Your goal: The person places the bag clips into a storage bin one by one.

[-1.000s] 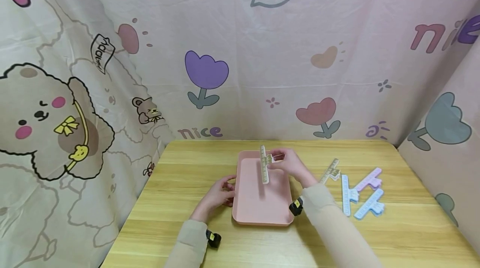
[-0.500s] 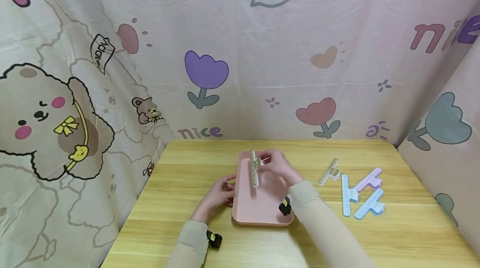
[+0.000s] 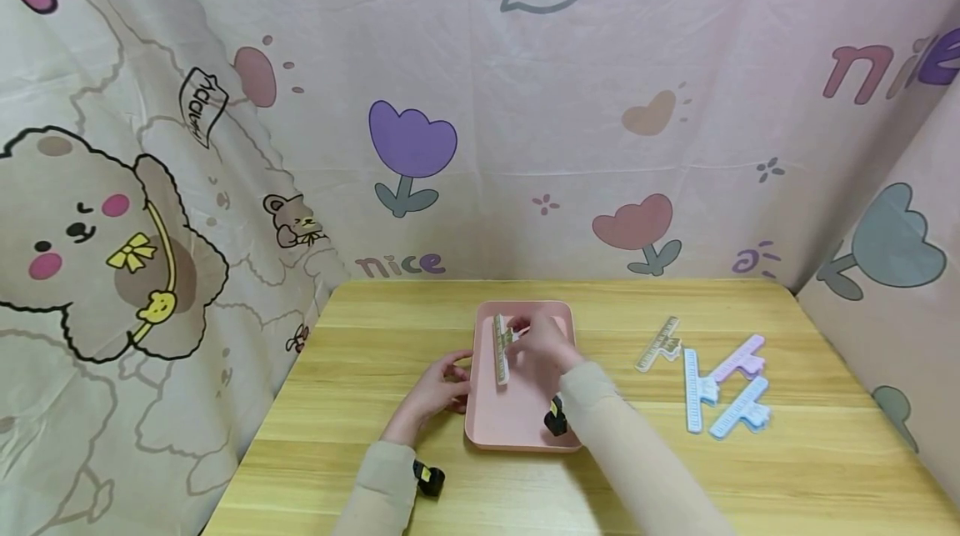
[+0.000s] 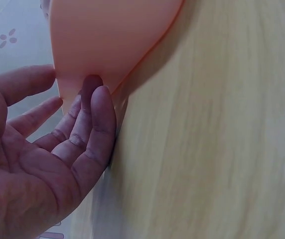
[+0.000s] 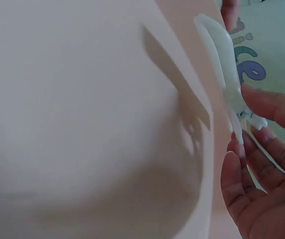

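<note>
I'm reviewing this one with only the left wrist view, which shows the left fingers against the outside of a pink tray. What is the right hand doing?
Observer: The right hand pinches a brown-and-white clip over the pink tray.
Operator: Has it been set down on the bottom?
Observer: It looks held above it: in the right wrist view, its shadow falls apart from it.
Operator: Anything lying outside the tray that I'm missing?
Observer: Yes. To the right of the tray, a brown clip, a purple clip and two blue clips lie on the table.
</note>
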Tool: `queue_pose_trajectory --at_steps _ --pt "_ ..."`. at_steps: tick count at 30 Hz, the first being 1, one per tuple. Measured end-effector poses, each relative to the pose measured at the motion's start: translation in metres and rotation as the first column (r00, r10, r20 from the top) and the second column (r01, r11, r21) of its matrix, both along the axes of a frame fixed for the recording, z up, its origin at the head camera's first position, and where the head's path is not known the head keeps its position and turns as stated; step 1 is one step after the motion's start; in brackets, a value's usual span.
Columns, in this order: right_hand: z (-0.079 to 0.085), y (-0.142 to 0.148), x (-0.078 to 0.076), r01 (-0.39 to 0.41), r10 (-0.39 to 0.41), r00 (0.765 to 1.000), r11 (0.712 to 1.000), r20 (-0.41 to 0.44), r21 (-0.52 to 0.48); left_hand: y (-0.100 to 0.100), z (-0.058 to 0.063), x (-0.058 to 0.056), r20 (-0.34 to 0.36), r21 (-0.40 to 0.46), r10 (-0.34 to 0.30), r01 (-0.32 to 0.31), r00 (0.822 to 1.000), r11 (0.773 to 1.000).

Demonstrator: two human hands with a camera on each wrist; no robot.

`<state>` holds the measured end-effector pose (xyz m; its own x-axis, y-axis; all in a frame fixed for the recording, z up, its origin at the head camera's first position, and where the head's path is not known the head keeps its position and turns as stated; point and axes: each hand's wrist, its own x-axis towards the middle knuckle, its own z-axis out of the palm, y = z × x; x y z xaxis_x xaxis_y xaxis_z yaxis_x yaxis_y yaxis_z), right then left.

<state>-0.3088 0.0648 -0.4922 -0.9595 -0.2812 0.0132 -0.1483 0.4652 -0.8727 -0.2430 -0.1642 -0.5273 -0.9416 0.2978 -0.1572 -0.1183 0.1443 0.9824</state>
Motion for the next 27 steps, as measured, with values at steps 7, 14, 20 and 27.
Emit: queue_pose_trajectory --at_steps 7,14,20,27 --pt "-0.008 -0.010 -0.004 0.041 -0.041 0.996 0.999 0.076 0.011 0.000 0.001 0.001 -0.008 -0.002 -0.008 0.008 1.000 1.000" --pt "-0.015 -0.020 -0.004 0.063 -0.067 0.992 0.997 0.108 0.034 0.000 0.004 0.001 0.007 -0.016 -0.014 0.014 1.000 1.000" --pt "-0.012 -0.020 0.002 -0.005 0.003 0.992 1.000 0.123 0.015 0.000 0.003 0.001 0.006 -0.009 -0.019 0.019 1.000 1.000" --pt "0.000 -0.009 0.006 -0.115 0.113 0.991 0.993 0.072 0.028 -0.001 0.001 0.000 0.002 -0.023 -0.008 0.008 1.000 1.000"
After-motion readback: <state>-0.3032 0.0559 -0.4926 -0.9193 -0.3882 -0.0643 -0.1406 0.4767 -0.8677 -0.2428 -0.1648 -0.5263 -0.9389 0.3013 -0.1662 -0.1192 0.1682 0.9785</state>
